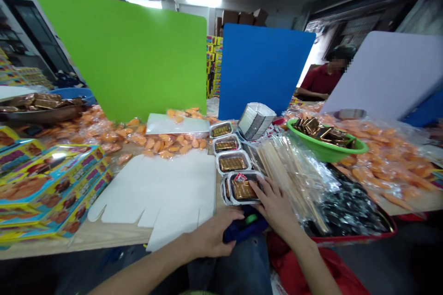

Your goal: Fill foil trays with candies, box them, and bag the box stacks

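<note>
My left hand (212, 235) is curled around a dark blue tool with a green part (244, 229) at the table's near edge. My right hand (275, 203) rests with its fingers stretched onto the nearest clear tray (238, 200), which holds a brown bar and a small red packet. Three more filled trays (232, 162) line up behind it. A flat white cardboard blank (162, 193) lies left of the trays.
Printed colourful boxes (48, 184) are stacked at left. Orange packets (166, 143) litter the table. A green bowl (325, 147) of wrapped bars, wooden sticks (284, 166) in plastic, empty trays (256, 120) and black packets (346, 207) sit right. Green, blue and white dividers stand behind; a person in red sits beyond.
</note>
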Motion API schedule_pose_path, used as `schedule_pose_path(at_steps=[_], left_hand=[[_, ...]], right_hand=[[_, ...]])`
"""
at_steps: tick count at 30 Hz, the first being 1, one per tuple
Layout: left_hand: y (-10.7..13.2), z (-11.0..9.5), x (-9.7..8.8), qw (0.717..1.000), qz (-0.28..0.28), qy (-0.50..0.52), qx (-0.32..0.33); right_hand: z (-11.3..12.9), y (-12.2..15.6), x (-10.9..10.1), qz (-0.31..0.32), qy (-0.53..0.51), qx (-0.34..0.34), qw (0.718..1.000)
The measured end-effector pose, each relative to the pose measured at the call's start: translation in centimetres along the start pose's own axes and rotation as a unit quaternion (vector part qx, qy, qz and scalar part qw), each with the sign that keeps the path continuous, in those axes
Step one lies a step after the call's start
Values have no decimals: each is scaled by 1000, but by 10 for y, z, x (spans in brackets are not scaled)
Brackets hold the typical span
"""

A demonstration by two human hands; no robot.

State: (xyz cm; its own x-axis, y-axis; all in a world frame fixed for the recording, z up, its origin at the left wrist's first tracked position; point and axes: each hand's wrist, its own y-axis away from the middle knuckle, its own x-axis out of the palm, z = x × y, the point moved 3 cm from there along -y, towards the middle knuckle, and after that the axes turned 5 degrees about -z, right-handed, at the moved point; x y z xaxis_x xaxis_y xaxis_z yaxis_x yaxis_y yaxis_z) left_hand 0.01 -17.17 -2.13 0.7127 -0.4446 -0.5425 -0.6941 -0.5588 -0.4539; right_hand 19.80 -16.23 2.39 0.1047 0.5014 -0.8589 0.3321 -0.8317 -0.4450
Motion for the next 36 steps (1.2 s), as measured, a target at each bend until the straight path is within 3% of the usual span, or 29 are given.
schedule_pose_path(at_steps=[5,7,9,12,14,16,20,23,27,30,33,36], left_hand=[[1,0,6,990,-128,-40,-46],[7,-4,3,984,-153,-70,-52],[20,-8,-8,980,-157,-104,-62],[55,-13,-38,969,-162,-169,-77],[84,-16,-61,963,-135,-216,-82],[112,-16,-77,960,-62,-258,-93],[147,-3,-88,933,77,-332,-119],[154,11,-86,916,78,-377,-114],[160,25,-80,895,59,-440,-51],[166,33,-73,873,19,-487,31],[171,44,-64,850,-105,-500,129],[169,61,-51,829,-183,-504,159]], right_hand=[[8,-4,4,-34,24,2,999],[11,-4,4,-59,26,-3,998],[12,-3,6,-86,18,-7,996],[6,0,13,-118,-6,-19,993],[1,1,20,-124,-24,-27,992],[-4,0,28,-118,-54,-28,991],[-8,-3,34,-74,-162,-34,983],[-9,-5,26,-25,-206,-51,977],[-12,-2,11,-18,-159,-33,987],[-12,5,9,-19,-123,-4,992],[-7,10,14,-24,-99,23,995],[-2,11,14,-49,-83,47,994]])
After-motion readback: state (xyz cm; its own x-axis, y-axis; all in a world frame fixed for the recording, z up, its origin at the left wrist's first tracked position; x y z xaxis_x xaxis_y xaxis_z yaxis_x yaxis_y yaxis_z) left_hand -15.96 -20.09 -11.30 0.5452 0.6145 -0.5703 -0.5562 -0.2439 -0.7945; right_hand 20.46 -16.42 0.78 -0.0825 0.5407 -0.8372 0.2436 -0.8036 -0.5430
